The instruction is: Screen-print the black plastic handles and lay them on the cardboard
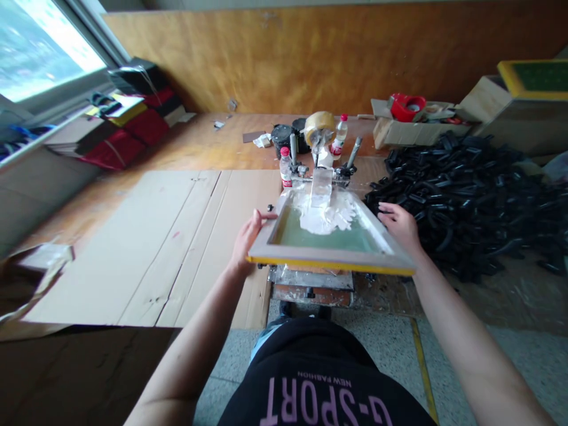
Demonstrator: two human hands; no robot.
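Observation:
A screen printing frame [328,253] with grey rails and a yellow front edge lies tilted before me, its near edge raised above the worktable below. White paste [322,220] is spread over the far part of its green mesh [288,234]. My left hand [249,238] is closed round the left rail, thumb on top. At the right rail is my right hand [400,226], its fingers bent over the edge and partly hidden. A clear block [322,187] stands upright in the paste, below a clamp with a roll of tape [320,125] above.
Flat cardboard [133,248] covers the table at left. A large heap of black plastic parts [465,195] lies at right. Behind the frame stand two red-capped bottles [285,168] and black tubs [281,137]. A carton [403,131] holds a red tape dispenser [407,106].

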